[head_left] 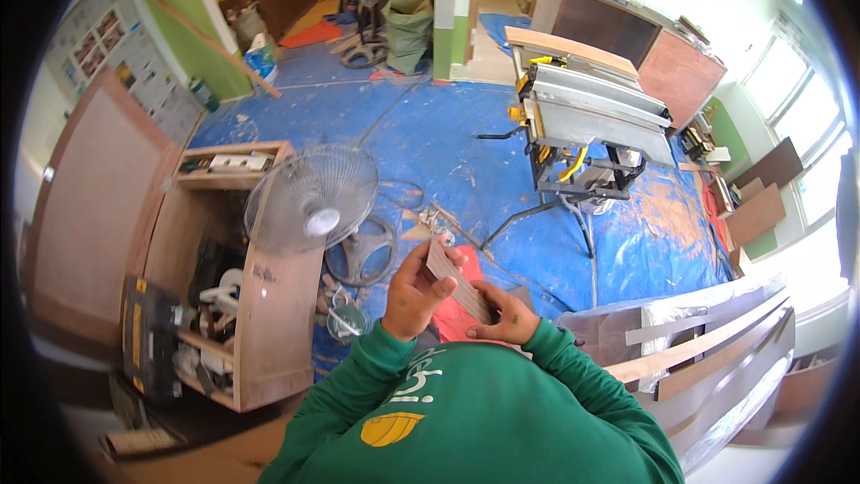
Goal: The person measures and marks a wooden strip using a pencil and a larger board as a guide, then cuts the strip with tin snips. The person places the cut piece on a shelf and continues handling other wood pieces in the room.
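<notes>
In front of my chest I hold a short, thin grey-brown wood-grain strip [460,282], tilted with its far end up and to the left. My left hand [414,294] grips its left side near the far end, thumb across it. The near end sits in my right hand [507,314], fingers and thumb closed about it. Behind and below the strip shows a red sheet [455,321], partly covered by my hands; whether it touches them I cannot tell.
A standing fan [313,202] is ahead left, beside an open wooden cabinet [278,323] holding tools. A table saw [582,116] stands far right on blue sheeting [430,143]. Long boards [699,350] lie close on my right. A green bucket [348,323] sits near my left arm.
</notes>
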